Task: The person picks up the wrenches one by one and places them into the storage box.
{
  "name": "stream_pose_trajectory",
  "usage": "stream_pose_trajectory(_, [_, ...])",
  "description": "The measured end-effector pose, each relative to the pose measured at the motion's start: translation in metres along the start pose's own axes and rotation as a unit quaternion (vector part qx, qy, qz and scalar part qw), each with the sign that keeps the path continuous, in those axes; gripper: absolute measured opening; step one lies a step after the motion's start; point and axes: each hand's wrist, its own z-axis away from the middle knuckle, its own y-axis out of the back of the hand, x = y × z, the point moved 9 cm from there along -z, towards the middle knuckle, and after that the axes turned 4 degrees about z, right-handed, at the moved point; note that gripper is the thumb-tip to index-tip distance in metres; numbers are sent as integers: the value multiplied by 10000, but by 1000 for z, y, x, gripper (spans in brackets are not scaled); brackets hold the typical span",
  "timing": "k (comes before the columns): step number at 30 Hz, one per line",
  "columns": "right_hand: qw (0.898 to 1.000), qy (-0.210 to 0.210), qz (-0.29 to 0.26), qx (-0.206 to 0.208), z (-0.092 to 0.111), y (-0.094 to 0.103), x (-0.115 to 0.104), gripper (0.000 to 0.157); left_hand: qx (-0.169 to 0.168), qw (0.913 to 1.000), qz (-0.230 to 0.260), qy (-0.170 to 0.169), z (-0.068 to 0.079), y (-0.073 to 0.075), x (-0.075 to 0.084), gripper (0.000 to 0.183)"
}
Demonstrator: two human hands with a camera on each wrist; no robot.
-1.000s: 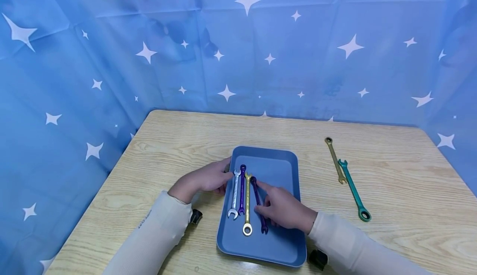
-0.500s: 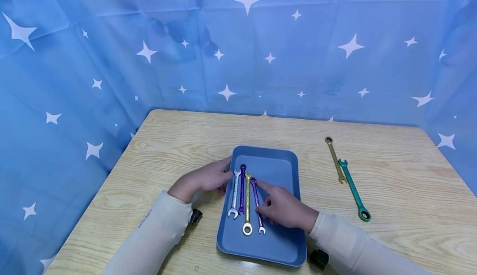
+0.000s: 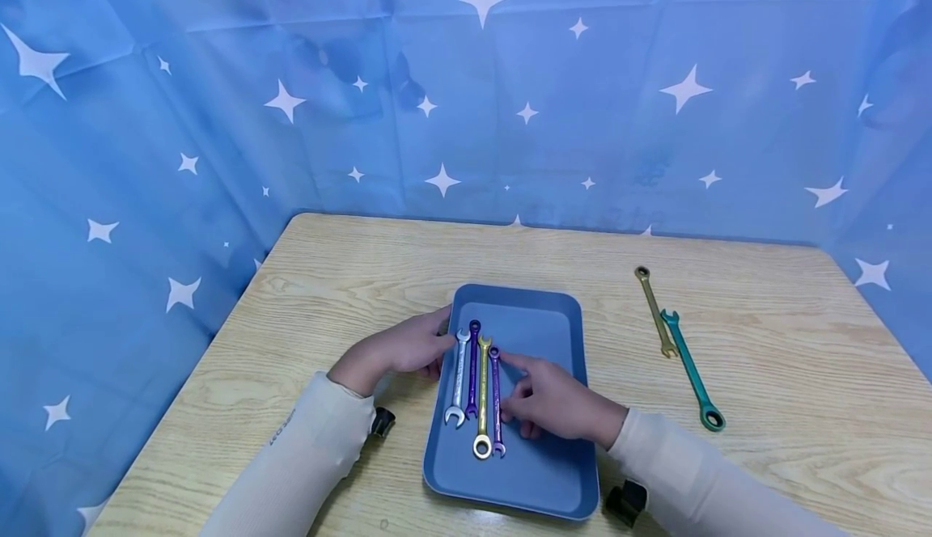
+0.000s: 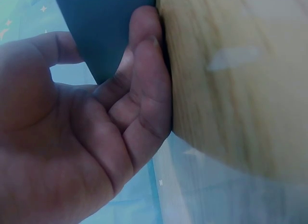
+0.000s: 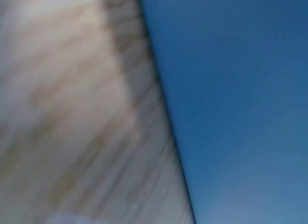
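In the head view, a blue tray [image 3: 539, 472] holds a row of combination wrenches. From left to right lie a silver wrench [image 3: 459, 375], a dark purple wrench [image 3: 473, 371], a gold wrench [image 3: 484, 391] and a brighter purple wrench [image 3: 497, 403]. My left hand [image 3: 408, 347] grips the tray's left side, thumb at the rim. The left wrist view shows its fingers [image 4: 149, 84] bent against the tray's wall [image 4: 108, 31]. With its index finger stretched out, my right hand [image 3: 549, 399] touches the ring end of the brighter purple wrench; its other fingers are bent beside the shaft.
On the wooden table [image 3: 349, 278], right of the tray, lie a dull gold wrench [image 3: 655, 315] and a green wrench [image 3: 692, 371], close together. A blue star-patterned cloth [image 3: 408, 141] hangs behind the table and at its sides.
The rightmost purple wrench has turned: its open end has swung left, bringing it nearly parallel to the gold wrench. My right hand has shifted slightly right. The left hand stays at the tray.
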Motion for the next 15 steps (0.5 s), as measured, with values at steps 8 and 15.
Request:
stream_pose_trajectory(8, [9999, 78, -72, -33, 0, 1, -3, 77, -9, 9999, 83, -71, 1, 0, 3, 59])
stream_pose_trajectory(15, [9999, 73, -117, -31, 0, 1, -2, 77, -3, 9999, 106, -56, 1, 0, 2, 61])
